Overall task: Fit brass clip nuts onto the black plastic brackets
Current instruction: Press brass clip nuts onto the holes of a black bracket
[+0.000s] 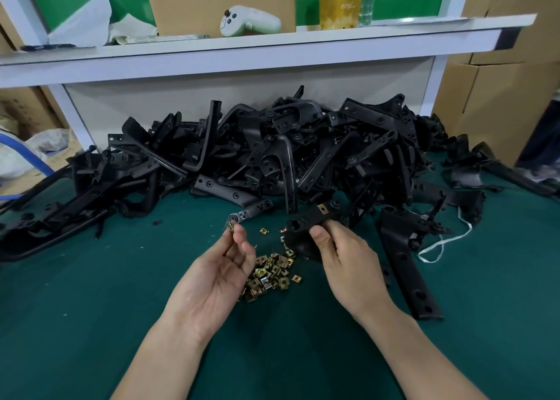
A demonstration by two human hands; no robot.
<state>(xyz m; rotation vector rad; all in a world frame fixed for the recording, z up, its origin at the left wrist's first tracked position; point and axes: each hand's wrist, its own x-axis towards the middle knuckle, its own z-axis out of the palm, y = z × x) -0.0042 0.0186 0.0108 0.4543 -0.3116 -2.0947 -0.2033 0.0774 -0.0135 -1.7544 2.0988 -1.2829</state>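
My left hand (222, 271) pinches one brass clip nut (231, 226) between thumb and fingertips, palm turned up. My right hand (342, 260) grips a black plastic bracket (306, 222), which carries a brass clip nut (323, 209) on its far end. Between the two hands a small heap of loose brass clip nuts (271, 274) lies on the green mat. A big pile of black brackets (272, 151) fills the back of the table.
One long black bracket (406, 260) lies to the right of my right hand, with a white cord (439, 245) beside it. A white shelf (242, 51) overhangs the pile. Cardboard boxes (497, 90) stand at the right. Bare green mat (91, 308) stretches at the front left.
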